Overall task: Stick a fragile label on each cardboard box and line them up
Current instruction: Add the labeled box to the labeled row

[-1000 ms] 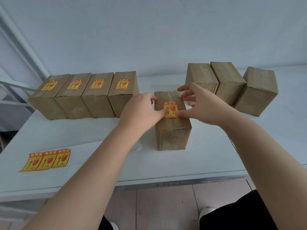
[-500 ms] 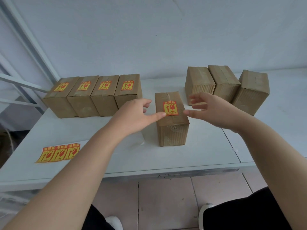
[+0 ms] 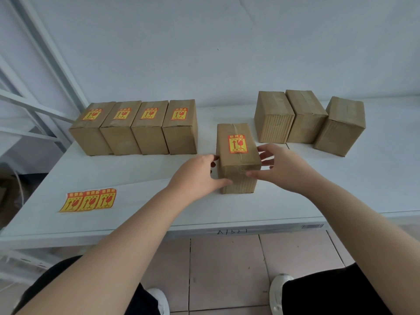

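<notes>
- My left hand and right hand clasp the box between them.
- Behind-left of my grip: row of four boxes.
- Behind-right: three boxes.
- Left, nearer me: label sheet on the table.

Labelled box stands between labelled row and bare row.

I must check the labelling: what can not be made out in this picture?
Head view only.
Small print on the label of the middle box: too small.
Left face of the middle box: covered by the left hand.
Far sides of the three unlabelled boxes: face away.
Writing on the table edge: blurred.
</notes>
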